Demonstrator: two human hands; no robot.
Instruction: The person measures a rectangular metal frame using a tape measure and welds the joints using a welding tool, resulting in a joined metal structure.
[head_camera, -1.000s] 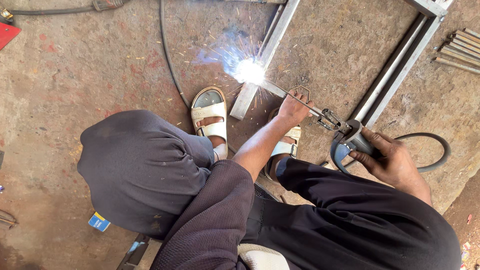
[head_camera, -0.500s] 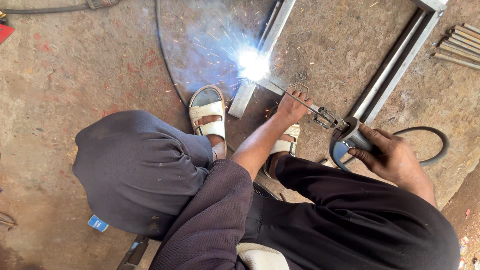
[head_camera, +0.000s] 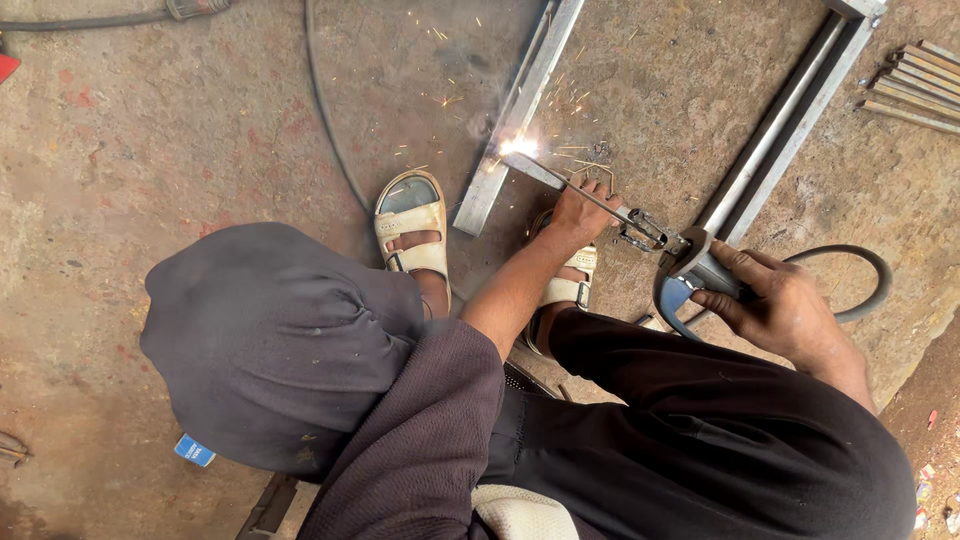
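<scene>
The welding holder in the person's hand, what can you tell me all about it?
The welding holder has a dark grey handle with a blue patch and a metal clamp at its front. The right hand grips the handle. The clamp holds a thin rod that slants up and left to a steel bar, where the tip glows white and throws orange sparks. The left hand steadies the rod partway along. A black cable loops from behind the right hand on the concrete floor.

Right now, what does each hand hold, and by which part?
The right hand grips the welding holder by its handle. The left hand steadies the welding rod near its middle.
</scene>
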